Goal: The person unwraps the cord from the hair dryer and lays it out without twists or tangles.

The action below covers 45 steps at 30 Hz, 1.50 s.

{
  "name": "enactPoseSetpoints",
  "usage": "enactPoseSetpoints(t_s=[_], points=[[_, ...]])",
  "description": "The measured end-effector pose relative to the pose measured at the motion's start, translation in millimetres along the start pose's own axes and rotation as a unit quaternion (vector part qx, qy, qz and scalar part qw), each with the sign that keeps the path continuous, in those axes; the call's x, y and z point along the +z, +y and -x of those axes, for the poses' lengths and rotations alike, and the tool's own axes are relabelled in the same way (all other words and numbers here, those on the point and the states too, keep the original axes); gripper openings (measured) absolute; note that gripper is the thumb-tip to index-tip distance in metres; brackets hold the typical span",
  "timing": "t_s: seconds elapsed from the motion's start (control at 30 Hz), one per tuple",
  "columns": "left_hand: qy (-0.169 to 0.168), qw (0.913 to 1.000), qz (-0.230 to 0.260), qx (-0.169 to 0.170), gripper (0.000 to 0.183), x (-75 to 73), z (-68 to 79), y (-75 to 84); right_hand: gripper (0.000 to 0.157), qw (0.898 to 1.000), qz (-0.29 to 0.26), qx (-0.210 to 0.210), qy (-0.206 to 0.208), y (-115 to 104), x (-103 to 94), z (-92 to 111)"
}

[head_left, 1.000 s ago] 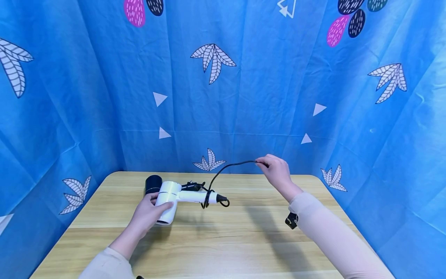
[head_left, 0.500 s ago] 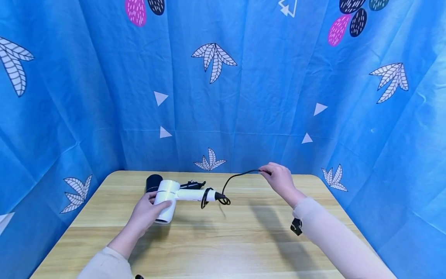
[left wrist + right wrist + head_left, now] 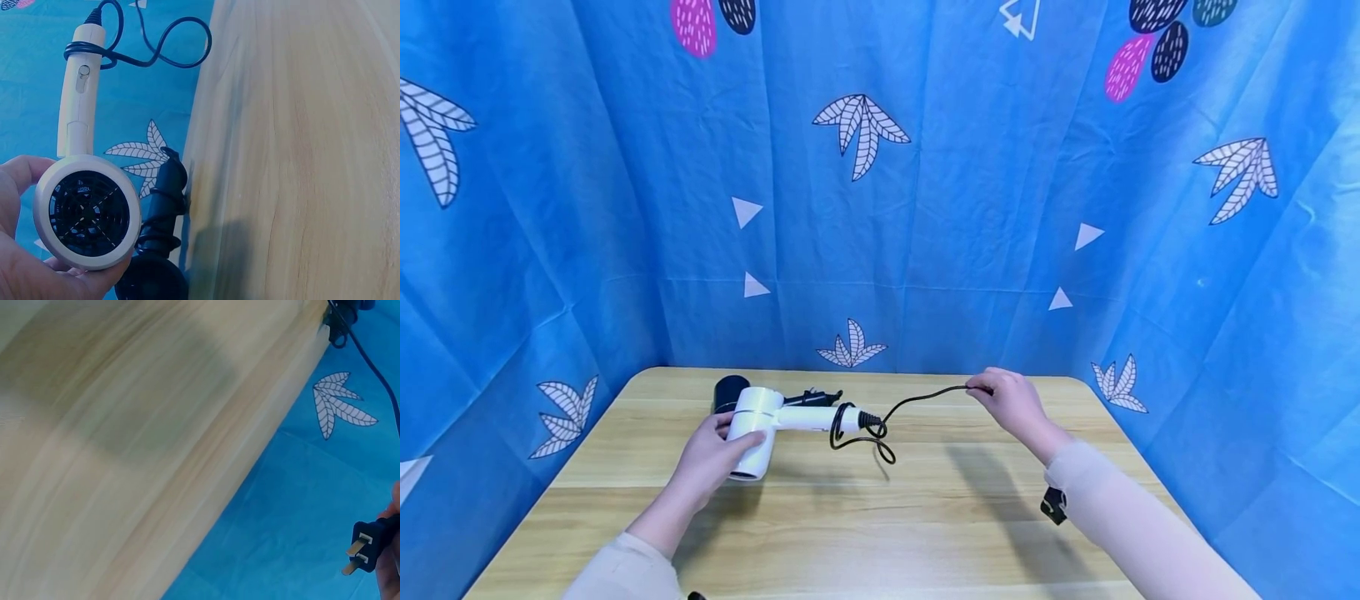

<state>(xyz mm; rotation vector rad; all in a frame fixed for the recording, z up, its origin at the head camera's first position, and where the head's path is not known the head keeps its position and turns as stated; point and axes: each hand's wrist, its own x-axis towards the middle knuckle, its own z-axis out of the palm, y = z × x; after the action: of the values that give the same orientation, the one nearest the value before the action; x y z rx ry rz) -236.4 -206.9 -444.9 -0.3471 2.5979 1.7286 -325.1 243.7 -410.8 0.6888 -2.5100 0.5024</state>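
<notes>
My left hand (image 3: 706, 454) grips a white hair dryer (image 3: 760, 410) by its barrel, raised over the table. Its handle points right in the head view. In the left wrist view the dryer's round black grille (image 3: 89, 214) faces the camera. A black cord (image 3: 925, 396) leaves the handle's end, and a loose loop of it still hangs around the handle. At the right, my right hand (image 3: 1013, 404) pinches the cord's far end, holding it up off the table. The two-pronged plug (image 3: 369, 544) sticks out from that hand in the right wrist view.
A black hair dryer (image 3: 730, 390) lies behind the white one, partly hidden by it, with its cord wound around its handle (image 3: 165, 194). The wooden table (image 3: 880, 517) ends at a blue patterned curtain (image 3: 970, 208) at the back and sides.
My right hand has moved down and slightly right, drawing the cord along. The coils around the white handle have loosened, and a loop now droops below it. The left hand stays nearly in place.
</notes>
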Motion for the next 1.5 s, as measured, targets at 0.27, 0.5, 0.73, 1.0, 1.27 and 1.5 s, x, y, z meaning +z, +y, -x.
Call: enactPoseSetpoints(t_s=[0.27,0.5,0.73,1.0,1.27,1.5], points=[[0.003,1.0000,-0.005,-0.003,0.091,-1.1,0.6,-2.8,0.009,1.000,0.004,-0.012,-0.011,9,5.3,10],[0.005,1.0000,-0.003,0.001,0.091,-1.7,1.0,-4.0,0.008,0.998,-0.003,0.019,-0.053,16,5.4,18],[0.003,1.0000,-0.004,0.001,0.092,-2.9,1.8,-3.6,0.009,0.998,-0.007,0.023,-0.065,27,6.9,27],[0.000,1.0000,-0.004,-0.001,0.092,-3.1,2.7,-3.3,0.008,0.996,-0.013,0.036,-0.079,40,9.2,37],[0.000,1.0000,-0.003,0.003,0.092,-4.0,2.6,-3.1,0.007,0.992,-0.024,0.058,-0.108,48,9.8,45],[0.000,1.0000,-0.008,0.000,0.092,-3.6,3.3,-1.6,0.006,0.986,-0.026,0.082,-0.142,52,11.0,54]])
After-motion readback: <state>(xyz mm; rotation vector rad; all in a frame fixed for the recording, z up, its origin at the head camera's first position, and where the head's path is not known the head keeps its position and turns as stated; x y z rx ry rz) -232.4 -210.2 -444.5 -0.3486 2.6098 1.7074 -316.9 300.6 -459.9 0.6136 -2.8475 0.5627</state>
